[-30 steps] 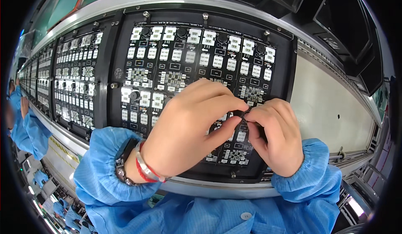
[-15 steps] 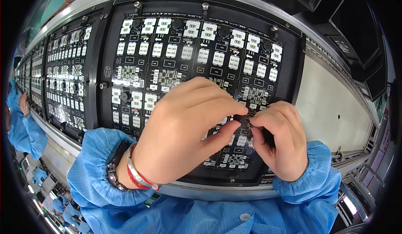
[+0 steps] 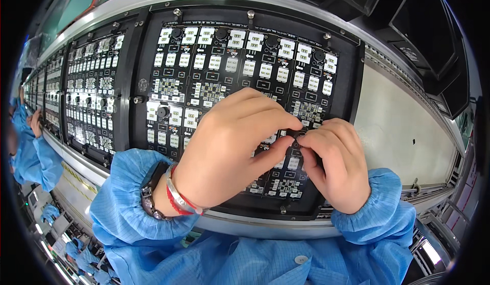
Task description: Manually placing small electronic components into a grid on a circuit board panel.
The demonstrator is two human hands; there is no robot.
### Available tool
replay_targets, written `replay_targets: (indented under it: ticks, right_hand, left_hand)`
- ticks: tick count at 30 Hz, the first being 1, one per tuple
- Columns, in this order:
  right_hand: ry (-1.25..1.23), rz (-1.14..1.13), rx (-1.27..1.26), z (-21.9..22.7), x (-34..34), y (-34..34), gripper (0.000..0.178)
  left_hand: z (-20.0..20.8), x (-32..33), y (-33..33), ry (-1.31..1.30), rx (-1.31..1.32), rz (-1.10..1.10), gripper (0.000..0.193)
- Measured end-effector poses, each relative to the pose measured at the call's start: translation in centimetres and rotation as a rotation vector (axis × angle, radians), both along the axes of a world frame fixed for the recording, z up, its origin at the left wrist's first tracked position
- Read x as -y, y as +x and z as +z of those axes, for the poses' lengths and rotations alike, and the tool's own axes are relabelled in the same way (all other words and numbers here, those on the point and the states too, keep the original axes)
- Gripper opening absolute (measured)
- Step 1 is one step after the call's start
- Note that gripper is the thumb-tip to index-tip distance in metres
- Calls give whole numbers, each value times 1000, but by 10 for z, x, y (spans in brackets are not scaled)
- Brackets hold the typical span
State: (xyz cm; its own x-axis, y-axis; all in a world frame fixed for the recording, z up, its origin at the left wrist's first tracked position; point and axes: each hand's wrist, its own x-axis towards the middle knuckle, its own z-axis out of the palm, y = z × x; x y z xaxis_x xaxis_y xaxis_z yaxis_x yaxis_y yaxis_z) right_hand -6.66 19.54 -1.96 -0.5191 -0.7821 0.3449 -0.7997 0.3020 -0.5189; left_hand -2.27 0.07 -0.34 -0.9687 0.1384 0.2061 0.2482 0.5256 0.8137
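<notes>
A black circuit board panel (image 3: 212, 76) with rows of white square parts and round black components (image 3: 271, 41) lies in a black tray (image 3: 349, 88). My left hand (image 3: 229, 139) reaches across its lower middle, thumb and forefinger bent toward each other at a small dark spot. Right beside those fingertips, my right hand (image 3: 337, 157) has its fingers curled in a pinch low over the board's right side. Whatever sits between the fingertips is too small and dark to name. My hands hide much of the board's lower half.
More trays with boards (image 3: 92, 91) line up to the left along the metal rail. A pale surface (image 3: 403, 127) lies right of the tray. Black equipment (image 3: 429, 50) stands at the upper right. Another person's blue sleeve (image 3: 38, 157) is at the far left.
The view has shifted slightly, so the left trays sit a little further right. My fingertips have drawn closer together, my right hand's moving slightly left and up.
</notes>
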Motion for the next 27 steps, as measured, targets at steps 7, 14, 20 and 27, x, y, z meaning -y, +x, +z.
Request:
replay_targets:
  ticks: [7, 14, 20, 27]
  right_hand:
    - [58, -4, 48, 7, 1, 0, 42]
    - [73, 16, -29, 4, 3, 0, 41]
    - [22, -59, 231, 11, -1, -2, 33]
    - [-211, -212, 226, 1, -14, -10, 35]
  left_hand:
    - [-1, -1, 1, 9, -50, 25, 27]
    - [-4, 0, -2, -2, -63, 19, 28]
    - [-7, -1, 0, -36, -49, -14, 26]
    - [-16, -9, -2, -214, -80, -87, 22]
